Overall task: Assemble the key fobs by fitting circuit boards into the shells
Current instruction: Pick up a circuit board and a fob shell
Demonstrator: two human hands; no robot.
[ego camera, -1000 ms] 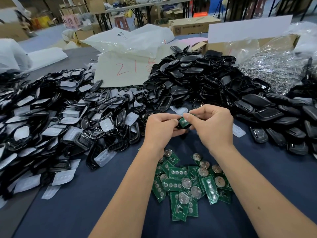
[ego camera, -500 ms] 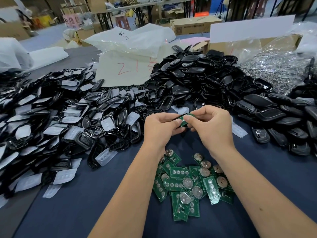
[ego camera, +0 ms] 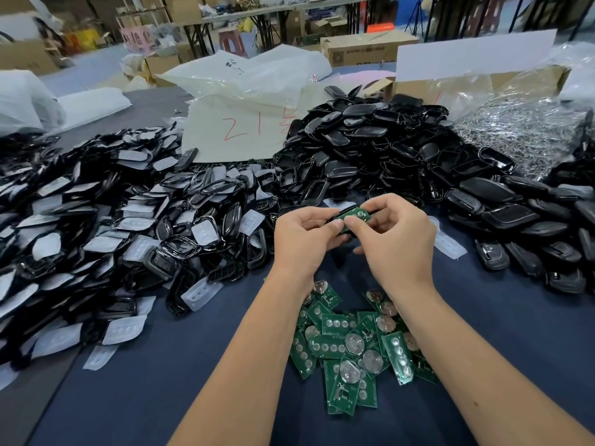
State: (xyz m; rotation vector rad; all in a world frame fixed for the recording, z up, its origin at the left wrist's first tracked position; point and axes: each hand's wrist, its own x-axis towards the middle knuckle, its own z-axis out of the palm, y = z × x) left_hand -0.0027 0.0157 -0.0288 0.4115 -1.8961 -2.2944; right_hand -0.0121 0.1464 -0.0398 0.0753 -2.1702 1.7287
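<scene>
Head view: a dark blue table (ego camera: pixel 161 397) fills the frame, heaped across its upper half with key-fob parts. Along the left side sprawls the biggest pile, black frames with white button pads (ego camera: pixel 96 226). At upper centre rises a mound of black shells (ego camera: pixel 363 149), spilling toward the right edge, where assembled-looking fobs (ego camera: pixel 515 220) lie in a looser spread. Behind the mound, at upper centre, a white plastic bag (ego camera: pixel 238 123) bears red handwriting, and at upper right a clear bag of small metal parts (ego camera: pixel 521 130) sits in a cardboard box. Blurred tables and cartons stand in the background along the top of the frame.

At lower centre, between the person's two forearms, lies a pile of green boards (ego camera: pixel 351 346), many carrying round silver coin cells. Above it, just past the frame's centre, both hands meet over the table. The left hand (ego camera: pixel 302 239) and right hand (ego camera: pixel 396 243) have fingers curled, together pinching one black shell (ego camera: pixel 346 231) with a green board (ego camera: pixel 352 215) lying on it, thumbs pressed side by side on its near edge. Whether the board is fully seated cannot be told; fingers hide most of the shell.
</scene>
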